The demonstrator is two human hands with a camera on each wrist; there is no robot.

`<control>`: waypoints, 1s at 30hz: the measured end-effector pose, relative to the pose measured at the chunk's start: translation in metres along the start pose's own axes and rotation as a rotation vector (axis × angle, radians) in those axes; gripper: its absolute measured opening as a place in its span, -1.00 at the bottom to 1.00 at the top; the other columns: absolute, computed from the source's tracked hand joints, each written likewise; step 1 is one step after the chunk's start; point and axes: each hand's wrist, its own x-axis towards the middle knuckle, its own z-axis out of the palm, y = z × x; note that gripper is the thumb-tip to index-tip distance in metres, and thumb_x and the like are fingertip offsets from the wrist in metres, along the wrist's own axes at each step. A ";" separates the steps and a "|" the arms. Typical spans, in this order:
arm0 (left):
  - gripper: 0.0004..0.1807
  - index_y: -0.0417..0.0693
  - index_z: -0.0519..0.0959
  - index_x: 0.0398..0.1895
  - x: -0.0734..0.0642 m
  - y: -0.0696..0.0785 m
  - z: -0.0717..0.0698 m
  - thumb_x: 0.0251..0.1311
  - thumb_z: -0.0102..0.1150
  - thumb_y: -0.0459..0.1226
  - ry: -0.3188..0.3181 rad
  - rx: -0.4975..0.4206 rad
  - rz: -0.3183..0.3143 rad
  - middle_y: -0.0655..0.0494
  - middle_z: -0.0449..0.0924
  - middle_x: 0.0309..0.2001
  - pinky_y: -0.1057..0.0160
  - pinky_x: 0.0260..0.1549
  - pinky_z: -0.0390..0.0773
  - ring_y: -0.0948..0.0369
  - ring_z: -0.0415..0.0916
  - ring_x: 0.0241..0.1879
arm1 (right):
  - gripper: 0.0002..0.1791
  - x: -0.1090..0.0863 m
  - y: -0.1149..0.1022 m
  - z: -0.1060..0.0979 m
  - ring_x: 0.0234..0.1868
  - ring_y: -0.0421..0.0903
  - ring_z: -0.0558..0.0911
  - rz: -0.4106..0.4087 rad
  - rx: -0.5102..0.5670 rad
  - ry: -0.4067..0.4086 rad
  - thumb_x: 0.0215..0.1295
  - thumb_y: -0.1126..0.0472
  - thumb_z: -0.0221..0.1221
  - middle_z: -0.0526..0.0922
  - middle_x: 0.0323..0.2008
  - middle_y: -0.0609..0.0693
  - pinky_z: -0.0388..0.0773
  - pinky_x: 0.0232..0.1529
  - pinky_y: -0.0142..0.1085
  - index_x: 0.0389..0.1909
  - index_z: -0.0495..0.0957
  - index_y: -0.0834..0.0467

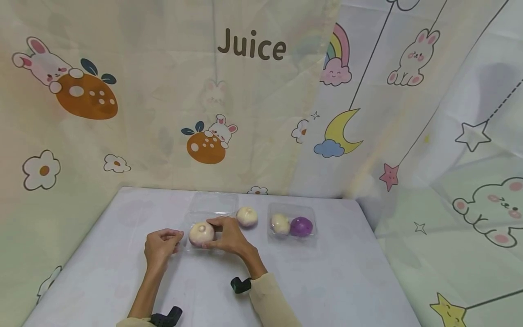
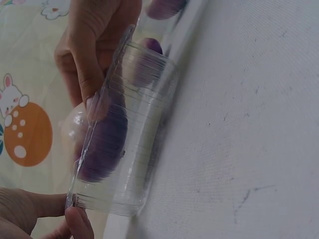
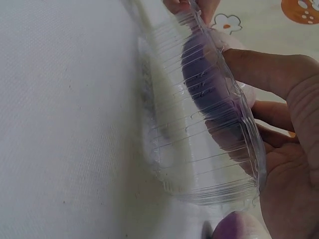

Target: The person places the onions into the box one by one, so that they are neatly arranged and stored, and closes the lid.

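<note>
A round white-and-purple turnip-like thing (image 1: pixel 200 234) with a small nub on top is in an open clear plastic box (image 2: pixel 133 196). My right hand (image 1: pixel 232 236) grips it from the right, thumb on the near side and fingers on the far side. In the left wrist view its purple underside shows through the box wall, above the box floor. At the box's left end, my left hand (image 1: pixel 158 247) pinches the rim between thumb and finger. The box's hinged lid (image 1: pixel 214 202) lies folded back behind it.
Just right of the open box sits a second white-and-purple round thing (image 1: pixel 247 217). Farther right, another clear plastic box (image 1: pixel 292 209) holds a pale round thing (image 1: pixel 280 224) and a purple one (image 1: pixel 301 226). A printed cloth (image 1: pixel 155 136) hangs behind the white table (image 1: pixel 335 281).
</note>
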 end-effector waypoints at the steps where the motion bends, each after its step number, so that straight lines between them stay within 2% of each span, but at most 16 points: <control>1: -0.78 -0.37 0.78 -0.17 0.000 0.000 0.000 0.34 0.44 -0.30 0.000 -0.001 -0.002 -0.08 0.81 -0.46 0.34 -0.60 0.71 0.20 0.68 -0.56 | -0.21 0.000 0.000 0.000 0.23 -0.15 0.78 0.002 -0.005 -0.004 0.08 0.20 0.68 0.78 0.27 0.12 0.66 0.27 -0.49 0.36 0.64 0.28; 14: -0.78 -0.35 0.77 -0.17 0.000 0.001 0.001 0.33 0.44 -0.29 -0.008 0.004 -0.010 -0.02 0.80 -0.48 0.34 -0.59 0.71 0.24 0.66 -0.57 | -0.22 0.006 0.000 0.001 0.22 -0.16 0.78 -0.018 -0.044 -0.046 0.09 0.25 0.68 0.79 0.24 0.12 0.67 0.25 -0.49 0.36 0.64 0.29; 24: -0.77 -0.38 0.76 -0.17 -0.002 0.000 0.000 0.34 0.44 -0.30 -0.011 -0.001 0.002 -0.07 0.79 -0.47 0.33 -0.60 0.70 0.25 0.64 -0.58 | -0.22 0.009 -0.002 0.002 0.21 -0.19 0.77 -0.011 -0.083 -0.082 0.11 0.22 0.67 0.79 0.24 0.10 0.66 0.24 -0.51 0.37 0.63 0.28; 30: -0.77 -0.36 0.76 -0.16 -0.001 0.002 -0.001 0.34 0.44 -0.29 -0.016 -0.003 -0.004 -0.01 0.77 -0.50 0.33 -0.59 0.70 0.24 0.64 -0.59 | -0.23 0.012 -0.006 0.002 0.21 -0.19 0.77 -0.033 -0.093 -0.097 0.10 0.24 0.67 0.80 0.23 0.12 0.66 0.22 -0.52 0.35 0.63 0.32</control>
